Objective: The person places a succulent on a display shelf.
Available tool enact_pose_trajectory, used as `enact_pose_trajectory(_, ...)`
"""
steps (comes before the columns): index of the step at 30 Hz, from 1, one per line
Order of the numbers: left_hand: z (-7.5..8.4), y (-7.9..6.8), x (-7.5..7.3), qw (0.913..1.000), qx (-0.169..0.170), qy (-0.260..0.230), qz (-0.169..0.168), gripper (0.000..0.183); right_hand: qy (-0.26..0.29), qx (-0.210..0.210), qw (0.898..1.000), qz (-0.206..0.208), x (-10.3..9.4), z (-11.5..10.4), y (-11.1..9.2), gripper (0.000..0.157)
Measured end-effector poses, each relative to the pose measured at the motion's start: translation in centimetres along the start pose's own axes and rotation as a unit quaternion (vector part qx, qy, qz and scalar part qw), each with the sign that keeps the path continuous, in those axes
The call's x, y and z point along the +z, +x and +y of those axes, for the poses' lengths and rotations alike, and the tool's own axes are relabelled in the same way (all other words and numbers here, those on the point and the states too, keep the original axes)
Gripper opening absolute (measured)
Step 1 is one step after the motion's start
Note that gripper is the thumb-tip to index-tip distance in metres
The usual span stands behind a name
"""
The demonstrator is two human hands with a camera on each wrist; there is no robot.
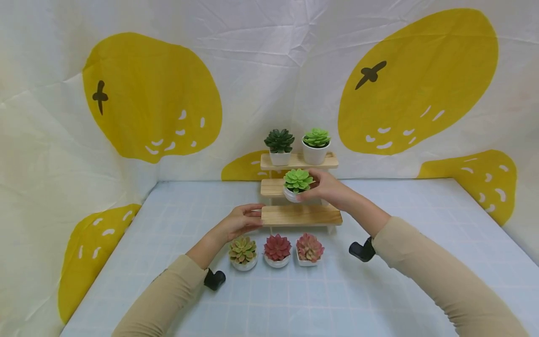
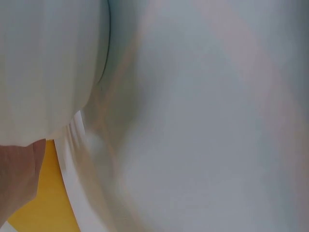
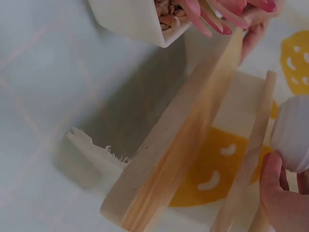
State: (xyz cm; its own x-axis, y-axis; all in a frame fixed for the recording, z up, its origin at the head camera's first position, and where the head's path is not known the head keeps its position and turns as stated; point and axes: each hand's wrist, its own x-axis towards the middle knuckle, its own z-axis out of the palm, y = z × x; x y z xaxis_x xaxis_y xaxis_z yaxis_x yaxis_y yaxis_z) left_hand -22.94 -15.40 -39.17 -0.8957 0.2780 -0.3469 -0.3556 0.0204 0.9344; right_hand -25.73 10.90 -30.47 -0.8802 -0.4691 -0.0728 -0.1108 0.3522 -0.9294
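Note:
In the head view my right hand (image 1: 330,189) pinches a white round pot with a bright green succulent (image 1: 297,180), held over the middle step of a wooden three-step stand (image 1: 301,216). The right wrist view shows the thumb and fingertips on the side of that white pot (image 3: 293,133). My left hand (image 1: 241,222) grips the left end of the stand's lowest step. On the top step sit a dark green succulent (image 1: 280,146) in a white pot and a light green succulent (image 1: 316,145) in a round white pot.
In front of the stand stand three potted succulents: a yellow-green one (image 1: 243,251), a dark red one (image 1: 277,248) and a pink one (image 1: 309,248). A pale checked cloth (image 1: 269,304) covers the table. Behind hangs a white curtain (image 1: 269,70) with yellow fruit prints.

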Motion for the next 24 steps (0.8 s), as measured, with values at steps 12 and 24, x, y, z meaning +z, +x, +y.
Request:
enact_pose_trajectory(12, -0.2, 0.2, -0.1, 1.0000, 0.003, 0.006, -0.004, 0.055, 0.023, 0.008, 0.999, 0.036, 0.9, 0.4, 2.2, 0.061)
enact_pose_trajectory(24, -0.1, 0.1, 0.0, 0.9999, 0.002, 0.014, 0.003, 0.055, 0.052, 0.002, 0.997, 0.054, 1.6, 0.2, 2.9, 0.058)
